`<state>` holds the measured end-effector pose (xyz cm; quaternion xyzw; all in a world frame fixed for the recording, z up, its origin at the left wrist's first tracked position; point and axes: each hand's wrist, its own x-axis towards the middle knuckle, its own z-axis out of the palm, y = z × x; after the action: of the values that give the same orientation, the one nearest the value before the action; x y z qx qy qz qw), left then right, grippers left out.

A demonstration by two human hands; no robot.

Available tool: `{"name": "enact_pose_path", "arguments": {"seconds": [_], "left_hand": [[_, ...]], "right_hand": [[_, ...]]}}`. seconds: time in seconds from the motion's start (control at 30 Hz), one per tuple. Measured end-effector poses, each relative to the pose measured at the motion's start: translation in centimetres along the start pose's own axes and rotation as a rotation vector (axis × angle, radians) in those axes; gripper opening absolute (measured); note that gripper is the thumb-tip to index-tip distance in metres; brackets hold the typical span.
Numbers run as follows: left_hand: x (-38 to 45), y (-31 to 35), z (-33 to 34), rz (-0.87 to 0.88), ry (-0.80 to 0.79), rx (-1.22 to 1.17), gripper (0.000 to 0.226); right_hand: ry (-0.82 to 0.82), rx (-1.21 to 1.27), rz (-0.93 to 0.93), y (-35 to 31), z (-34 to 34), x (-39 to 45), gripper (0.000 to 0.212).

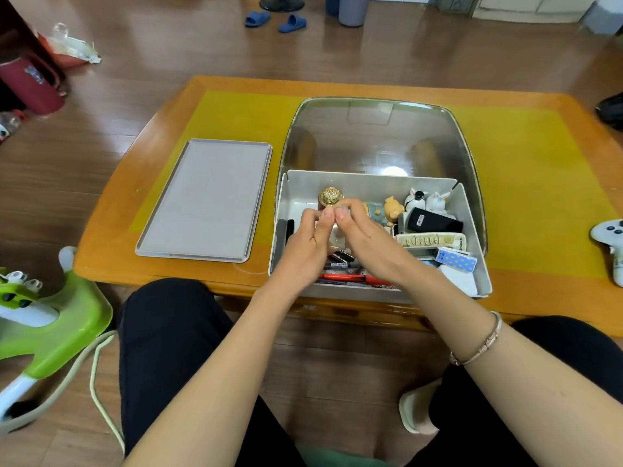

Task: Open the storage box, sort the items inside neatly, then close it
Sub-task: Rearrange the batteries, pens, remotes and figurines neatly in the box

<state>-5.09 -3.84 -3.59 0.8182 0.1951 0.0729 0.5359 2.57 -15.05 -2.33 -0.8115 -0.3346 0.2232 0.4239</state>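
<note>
Supporting everything is the wooden table (141, 210); on it, the lid (202, 200) lies flat, left of the open storage box (468, 210). Inside the box sit a remote control (433, 240), a black device (435, 222) and a gold-capped bottle (331, 197). Above the box, the left hand (308, 244) and right hand (365, 239) meet, fingertips pinching one small clear item (337, 227) between them.

One storage box (473, 230) lies under the hands; one lid (205, 200) lies left of the left hand (308, 244). Beyond the right hand (367, 241) stand two rabbit figurines (426, 198) and one bear figurine (393, 208). Two blue slippers (274, 21) lie far beyond both hands.
</note>
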Motion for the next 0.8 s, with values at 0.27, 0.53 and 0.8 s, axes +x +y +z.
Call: {"name": "enact_pose_path", "arguments": {"seconds": [0.27, 0.53, 0.8], "left_hand": [[0.3, 0.4, -1.1, -0.035, -0.095, 0.008, 0.046], [1.6, 0.7, -2.6, -0.277, -0.112, -0.094, 0.050], [1.8, -1.2, -4.7, -0.138, 0.141, -0.303, 0.040]], "right_hand": [[-0.131, 0.118, -0.017, 0.0, -1.8, 0.3, 0.041], [-0.014, -0.081, -0.205, 1.1, -2.5, -0.4, 0.052], [0.204, -0.215, 0.070, 4.9, -6.6, 1.4, 0.056]]}}
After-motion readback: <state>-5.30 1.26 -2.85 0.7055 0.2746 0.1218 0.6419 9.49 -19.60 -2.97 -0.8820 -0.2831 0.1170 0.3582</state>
